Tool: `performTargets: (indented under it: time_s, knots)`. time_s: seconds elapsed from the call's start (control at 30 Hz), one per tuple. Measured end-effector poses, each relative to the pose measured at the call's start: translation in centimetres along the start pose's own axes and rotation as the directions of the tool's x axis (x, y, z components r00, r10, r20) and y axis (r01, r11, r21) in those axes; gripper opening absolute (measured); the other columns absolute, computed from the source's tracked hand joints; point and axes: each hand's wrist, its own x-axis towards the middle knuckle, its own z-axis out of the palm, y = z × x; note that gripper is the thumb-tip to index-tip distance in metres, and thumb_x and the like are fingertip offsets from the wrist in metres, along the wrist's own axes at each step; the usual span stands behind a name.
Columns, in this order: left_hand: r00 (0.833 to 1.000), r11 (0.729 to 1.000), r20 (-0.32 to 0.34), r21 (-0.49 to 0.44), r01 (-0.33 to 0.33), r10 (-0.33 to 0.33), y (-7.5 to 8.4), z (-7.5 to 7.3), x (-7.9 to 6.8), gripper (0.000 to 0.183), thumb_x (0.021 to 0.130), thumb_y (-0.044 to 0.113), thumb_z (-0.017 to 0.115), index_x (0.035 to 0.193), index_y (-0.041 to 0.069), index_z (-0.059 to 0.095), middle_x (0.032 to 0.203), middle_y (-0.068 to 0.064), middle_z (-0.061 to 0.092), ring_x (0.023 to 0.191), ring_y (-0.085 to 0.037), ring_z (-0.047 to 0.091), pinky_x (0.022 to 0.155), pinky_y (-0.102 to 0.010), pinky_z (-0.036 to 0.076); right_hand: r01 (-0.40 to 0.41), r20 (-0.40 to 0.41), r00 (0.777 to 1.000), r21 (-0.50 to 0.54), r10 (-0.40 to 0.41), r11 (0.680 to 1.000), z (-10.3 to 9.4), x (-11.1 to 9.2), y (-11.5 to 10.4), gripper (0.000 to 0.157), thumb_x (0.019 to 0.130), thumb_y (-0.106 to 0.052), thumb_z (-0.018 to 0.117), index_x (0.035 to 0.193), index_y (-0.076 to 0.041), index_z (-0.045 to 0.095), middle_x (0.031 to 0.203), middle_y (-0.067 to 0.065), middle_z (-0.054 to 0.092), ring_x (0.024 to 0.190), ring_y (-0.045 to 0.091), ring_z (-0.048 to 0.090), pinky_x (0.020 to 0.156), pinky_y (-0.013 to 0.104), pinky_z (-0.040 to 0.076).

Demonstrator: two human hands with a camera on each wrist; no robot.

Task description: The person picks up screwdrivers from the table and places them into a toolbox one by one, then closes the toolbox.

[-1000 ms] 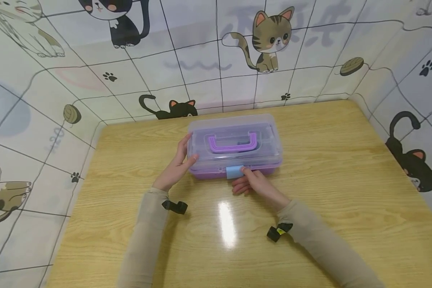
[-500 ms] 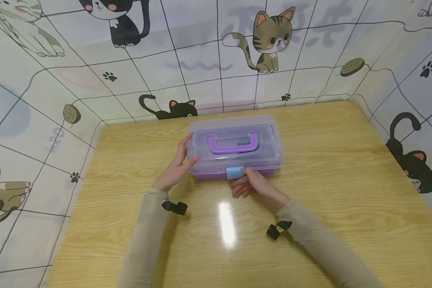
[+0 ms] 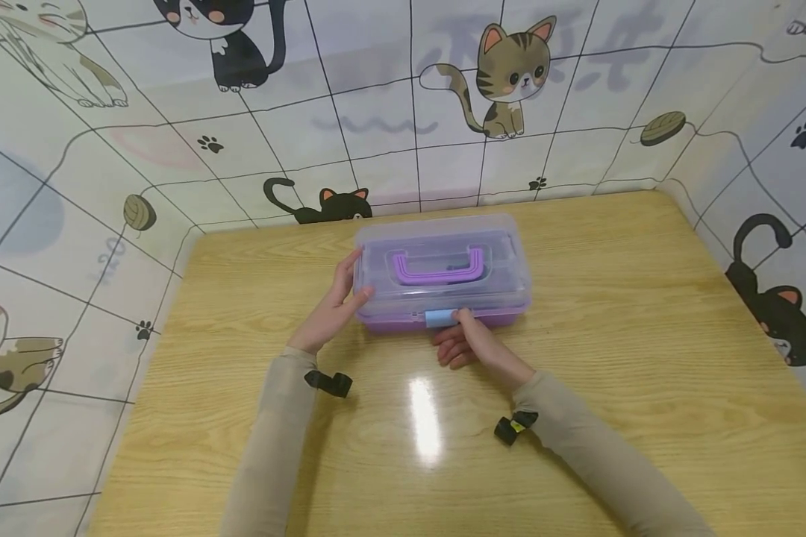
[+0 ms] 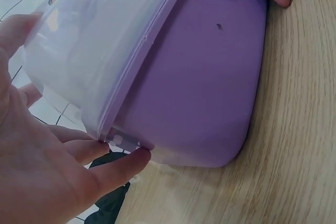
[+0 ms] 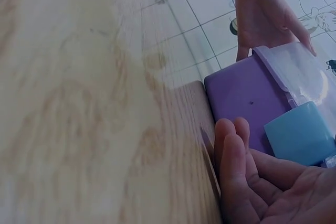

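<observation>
A purple plastic storage box (image 3: 389, 324) with a clear lid (image 3: 436, 226), a purple handle (image 3: 438, 277) and a light-blue latch (image 3: 439, 318) rests on the table. My left hand (image 3: 330, 311) touches the box's left end, its thumb on the lid near the front corner. In the left wrist view, the left hand's (image 4: 58, 166) fingertips touch the lid's rim. My right hand (image 3: 480, 347) is at the front, thumb against the latch's right part. Below the latch its other fingers lie loosely, apart from it; the right wrist view hides that thumb. Small dark contents show dimly through the lid.
The wooden table (image 3: 611, 298) carries the box near its back edge. Walls (image 3: 376, 149) printed with cats and grid lines stand behind and at both sides. Each sleeve bears a wrist camera, the left camera (image 3: 329, 383) and the right camera (image 3: 514, 428).
The whole head view has shifted slightly. Both hands keep their places on the box and its latch; the right hand's fingers have moved very little. The lid stays down.
</observation>
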Motion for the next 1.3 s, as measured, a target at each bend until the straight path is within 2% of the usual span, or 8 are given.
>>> performTargets:
  time_s: [0.33, 0.53, 0.7, 0.9, 1.03, 1.13, 1.2, 1.3]
  knots:
    - [1.0, 1.0, -0.001, 0.005, -0.003, 0.003, -0.3, -0.7, 1.0, 0.066, 0.103, 0.018, 0.045, 0.156, 0.021, 0.005, 0.161, -0.01, 0.001, 0.145, -0.025, 0.003, 0.114, -0.053, 0.008, 0.011, -0.023, 1.0, 0.02, -0.011, 1.0, -0.1, 0.8, -0.3, 0.071, 0.094, -0.039, 0.021, 0.114, 0.017, 0.058, 0.086, 0.018, 0.066, 0.074, 0.025, 0.065, 0.069, 0.036, 0.056]
    - [1.0, 1.0, -0.006, -0.01, -0.018, 0.018, -0.6, -0.8, 1.8, 0.066, 0.103, 0.017, 0.045, 0.156, 0.018, 0.005, 0.16, -0.013, 0.002, 0.145, -0.025, 0.003, 0.115, -0.049, 0.006, -0.002, -0.026, 1.0, 0.021, 0.002, 1.0, -0.4, 1.5, -0.6, 0.071, 0.093, -0.039, 0.02, 0.116, 0.017, 0.057, 0.088, 0.019, 0.066, 0.075, 0.025, 0.065, 0.07, 0.036, 0.056]
    - [1.0, 1.0, -0.014, -0.021, -0.019, 0.019, -0.8, -1.0, 2.3, 0.066, 0.103, 0.02, 0.045, 0.156, 0.019, 0.006, 0.16, -0.012, 0.002, 0.145, -0.024, 0.004, 0.116, -0.046, 0.006, -0.006, -0.017, 1.0, 0.012, 0.006, 1.0, -0.7, 2.1, -0.7, 0.075, 0.091, -0.04, 0.019, 0.118, 0.018, 0.056, 0.086, 0.017, 0.066, 0.074, 0.023, 0.065, 0.068, 0.035, 0.057]
    - [0.999, 0.998, -0.022, -0.047, -0.032, 0.031, -1.0, -0.7, 2.7, 0.066, 0.103, 0.017, 0.044, 0.156, 0.017, 0.005, 0.16, -0.016, 0.003, 0.145, -0.027, 0.005, 0.115, -0.049, 0.01, 0.012, -0.019, 1.0, 0.003, -0.012, 1.0, -1.0, 2.1, -0.8, 0.074, 0.093, -0.04, 0.018, 0.121, 0.018, 0.054, 0.09, 0.019, 0.066, 0.076, 0.024, 0.065, 0.069, 0.035, 0.057]
    - [0.998, 0.997, -0.032, -0.062, -0.05, 0.049, -1.1, -0.6, 3.0, 0.065, 0.103, 0.013, 0.042, 0.156, 0.015, 0.004, 0.16, -0.013, 0.002, 0.145, -0.027, 0.006, 0.115, -0.047, 0.015, 0.04, -0.02, 0.999, -0.004, -0.04, 0.999, -1.2, 2.0, -0.7, 0.072, 0.096, -0.04, 0.02, 0.121, 0.019, 0.053, 0.098, 0.025, 0.065, 0.082, 0.029, 0.067, 0.073, 0.039, 0.057]
    - [0.998, 0.997, -0.049, -0.054, -0.052, 0.049, -1.2, -0.5, 3.0, 0.064, 0.104, 0.014, 0.042, 0.157, 0.015, 0.005, 0.161, -0.008, 0.0, 0.145, -0.026, 0.006, 0.115, -0.044, 0.014, 0.036, -0.026, 0.999, -0.006, -0.036, 0.999, -1.3, 1.9, -0.7, 0.071, 0.097, -0.041, 0.022, 0.123, 0.018, 0.053, 0.102, 0.026, 0.064, 0.084, 0.031, 0.066, 0.075, 0.04, 0.057]
    - [0.996, 0.998, -0.067, -0.041, -0.056, 0.053, -1.7, -0.6, 3.2, 0.064, 0.104, 0.017, 0.042, 0.157, 0.019, 0.006, 0.161, -0.004, 0.0, 0.145, -0.023, 0.007, 0.115, -0.042, 0.014, 0.03, -0.033, 0.999, -0.014, -0.03, 0.999, -1.4, 1.9, -0.6, 0.071, 0.098, -0.042, 0.023, 0.124, 0.017, 0.052, 0.102, 0.025, 0.064, 0.085, 0.03, 0.066, 0.076, 0.039, 0.056]
    - [0.995, 0.999, -0.091, -0.019, -0.05, 0.048, -1.8, -0.4, 3.0, 0.064, 0.104, 0.02, 0.042, 0.157, 0.022, 0.007, 0.161, -0.003, 0.001, 0.144, -0.029, 0.013, 0.114, -0.046, 0.018, 0.034, -0.03, 0.999, -0.042, -0.035, 0.999, -2.0, 1.6, -0.5, 0.073, 0.101, -0.048, 0.028, 0.126, 0.016, 0.051, 0.103, 0.023, 0.065, 0.088, 0.029, 0.066, 0.078, 0.039, 0.056]
